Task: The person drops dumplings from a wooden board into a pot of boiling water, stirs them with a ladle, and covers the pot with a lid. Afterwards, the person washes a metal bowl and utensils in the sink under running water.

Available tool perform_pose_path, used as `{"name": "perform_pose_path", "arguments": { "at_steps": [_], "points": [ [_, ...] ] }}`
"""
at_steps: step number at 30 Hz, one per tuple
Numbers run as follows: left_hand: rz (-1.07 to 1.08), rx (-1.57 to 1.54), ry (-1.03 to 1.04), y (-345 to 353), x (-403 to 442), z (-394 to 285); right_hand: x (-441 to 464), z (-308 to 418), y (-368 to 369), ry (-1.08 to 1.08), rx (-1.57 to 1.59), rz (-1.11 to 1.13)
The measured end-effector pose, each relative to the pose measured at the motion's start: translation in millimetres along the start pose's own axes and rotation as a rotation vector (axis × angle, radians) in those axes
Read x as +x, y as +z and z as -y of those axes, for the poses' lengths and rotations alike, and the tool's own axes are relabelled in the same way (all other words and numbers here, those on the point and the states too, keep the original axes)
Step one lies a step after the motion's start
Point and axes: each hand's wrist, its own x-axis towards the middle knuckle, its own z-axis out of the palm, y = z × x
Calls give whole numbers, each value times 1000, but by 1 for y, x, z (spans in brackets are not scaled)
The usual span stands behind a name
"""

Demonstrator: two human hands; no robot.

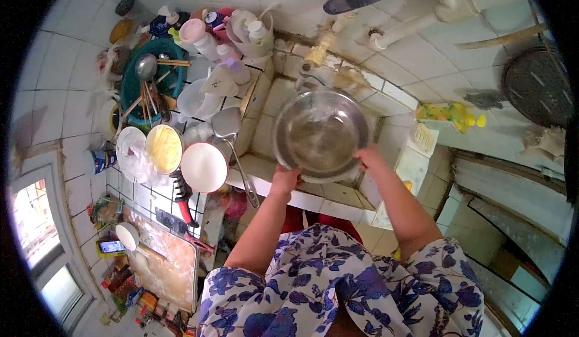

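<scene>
A wide stainless steel basin (313, 135) sits over the tiled sink (262, 129), below the tap (307, 75). Water appears to run into it at the far rim, and the inside looks wet and shiny. At the near left of the rim, my left hand (287, 179) is closed on the edge. My right hand (368, 157) grips the rim on the right side. The undersides of both hands' grips are hidden by the basin.
Left of the sink, the tiled counter holds a spatula (227, 125), a red-rimmed white bowl (205, 167), a bowl of yellow food (164, 148), a knife sharpener (183, 198) and a teal basket (129, 90). A yellow bottle (461, 119) lies on the right ledge.
</scene>
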Motion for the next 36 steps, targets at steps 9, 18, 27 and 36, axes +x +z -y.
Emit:
{"name": "perform_pose_path", "arguments": {
  "at_steps": [9,18,27,36],
  "points": [
    [-50,119,284,-14,68,-3,42,-28,-5,-242,91,-205],
    [-460,183,880,4,6,-9,46,-20,58,-429,-222,-464],
    [-481,93,494,-23,18,30,18,-41,99,-711,-658,312],
    [-283,175,234,20,6,32,24,57,137,-786,-425,229]
  ]
}}
